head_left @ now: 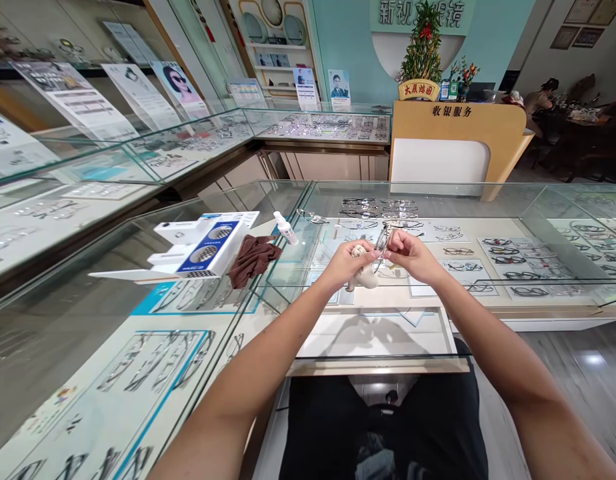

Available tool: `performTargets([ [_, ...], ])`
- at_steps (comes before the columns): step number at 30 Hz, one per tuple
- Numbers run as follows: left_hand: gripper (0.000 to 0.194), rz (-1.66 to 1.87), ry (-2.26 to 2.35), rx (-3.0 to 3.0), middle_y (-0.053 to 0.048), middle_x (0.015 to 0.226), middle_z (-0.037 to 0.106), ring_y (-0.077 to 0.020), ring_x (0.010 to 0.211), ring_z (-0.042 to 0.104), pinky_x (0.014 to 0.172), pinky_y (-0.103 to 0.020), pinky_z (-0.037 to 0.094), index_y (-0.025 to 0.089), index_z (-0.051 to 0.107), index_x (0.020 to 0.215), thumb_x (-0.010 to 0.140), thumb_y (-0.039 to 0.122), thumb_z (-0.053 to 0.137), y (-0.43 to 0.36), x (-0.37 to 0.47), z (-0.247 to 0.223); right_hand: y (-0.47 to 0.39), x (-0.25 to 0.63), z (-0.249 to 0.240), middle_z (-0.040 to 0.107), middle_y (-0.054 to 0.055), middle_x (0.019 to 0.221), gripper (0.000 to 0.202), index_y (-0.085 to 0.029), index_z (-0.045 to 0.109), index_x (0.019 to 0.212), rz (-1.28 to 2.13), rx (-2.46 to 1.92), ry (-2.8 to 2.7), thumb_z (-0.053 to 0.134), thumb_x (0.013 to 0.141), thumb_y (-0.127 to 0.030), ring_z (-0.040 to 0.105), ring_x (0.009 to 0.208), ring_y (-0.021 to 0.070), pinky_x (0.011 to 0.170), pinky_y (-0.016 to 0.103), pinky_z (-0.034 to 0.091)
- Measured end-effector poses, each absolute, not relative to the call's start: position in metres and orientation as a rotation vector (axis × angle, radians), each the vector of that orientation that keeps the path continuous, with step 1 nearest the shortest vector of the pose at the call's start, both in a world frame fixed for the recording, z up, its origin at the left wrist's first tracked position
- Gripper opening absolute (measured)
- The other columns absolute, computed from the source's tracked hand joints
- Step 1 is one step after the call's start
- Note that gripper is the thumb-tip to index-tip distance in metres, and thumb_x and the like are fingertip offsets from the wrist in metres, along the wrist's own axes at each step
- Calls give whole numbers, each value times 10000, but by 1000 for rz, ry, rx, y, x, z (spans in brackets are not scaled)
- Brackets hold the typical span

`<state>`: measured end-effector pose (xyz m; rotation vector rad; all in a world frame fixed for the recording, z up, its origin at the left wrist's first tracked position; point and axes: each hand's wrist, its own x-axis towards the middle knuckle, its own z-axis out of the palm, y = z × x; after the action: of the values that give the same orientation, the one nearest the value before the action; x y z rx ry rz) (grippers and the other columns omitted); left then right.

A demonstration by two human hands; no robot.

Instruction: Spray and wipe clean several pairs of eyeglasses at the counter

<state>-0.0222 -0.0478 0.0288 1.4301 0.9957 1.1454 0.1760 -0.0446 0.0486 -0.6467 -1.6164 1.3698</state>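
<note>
Above the glass counter, a pair of glasses is held upright between my two hands. My left hand is closed on it, with a crumpled off-white cloth bunched under the palm. Pinched fingers of my right hand grip the glasses from the other side; the exact part they hold is too small to make out. Several other glasses lie in rows on the glass just beyond my hands. Left of them are a small white spray bottle and a crumpled brown cloth.
An opened white-and-blue box with raised flaps stands on the left counter. Below my hands, a pulled-out drawer sits over my lap. Glass display cases full of frames surround me. A wooden cashier desk stands behind.
</note>
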Motion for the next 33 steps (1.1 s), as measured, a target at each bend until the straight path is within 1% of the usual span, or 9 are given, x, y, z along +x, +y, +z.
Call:
performTargets([
  [4,446,1123,1010,1471,8,691,572,-98,593,448,541,-229,338,183,654,695,664,544,916,-46,-26,26,-48,177,53,380,-57,767,526,-268,328,746,1389,-655,-1643,843,805,-359,406,711,145,692,311,356],
  [11,447,1112,1029,1493,-9,771,639,-91,542,492,461,-220,356,187,652,731,698,550,911,-45,-28,23,-50,176,56,379,-67,749,447,-268,326,748,1387,-654,-1648,769,804,-273,388,695,133,690,307,340],
  [17,452,1171,1008,1493,-6,707,593,-119,609,521,526,-240,412,191,646,676,686,541,933,-45,-28,24,-49,179,55,380,-67,772,438,-267,336,753,1357,-744,-1629,771,733,-219,333,686,122,656,297,311],
  [20,463,1174,1035,1464,-6,683,573,-133,609,512,524,-253,396,196,658,681,672,565,937,-44,-30,27,-47,183,56,379,-62,789,453,-267,335,757,1333,-729,-1629,786,752,-232,335,693,121,655,295,314],
  [24,486,1196,1026,1442,-13,749,613,-129,660,514,583,-260,403,184,674,674,628,590,937,-41,-32,31,-40,192,57,380,-57,799,486,-268,340,761,1263,-720,-1631,825,780,-301,349,704,124,669,298,339],
  [26,494,1198,1035,1435,-12,756,619,-133,679,515,608,-264,402,183,682,680,615,605,931,-40,-33,32,-37,197,57,385,-54,790,482,-269,339,760,1149,-744,-1652,815,806,-329,361,710,132,688,307,361],
  [28,499,1201,1050,1421,-11,747,614,-137,686,513,622,-268,400,185,681,679,602,609,932,-39,-34,32,-34,201,57,403,-43,782,437,-269,343,755,925,-792,-1698,766,853,-310,385,724,148,725,328,386],
  [31,493,1198,1070,1398,-13,745,620,-139,686,515,626,-268,398,189,676,671,586,599,936,-39,-33,30,-33,205,58,456,-7,802,344,-267,353,744,488,-877,-1753,651,903,-203,442,772,185,770,360,410],
  [33,481,1199,1080,1385,-14,743,625,-138,682,514,616,-264,389,191,680,670,581,589,936,-40,-31,30,-34,206,58,501,22,838,299,-267,373,748,243,-914,-1762,595,887,-123,479,813,212,774,375,422],
])
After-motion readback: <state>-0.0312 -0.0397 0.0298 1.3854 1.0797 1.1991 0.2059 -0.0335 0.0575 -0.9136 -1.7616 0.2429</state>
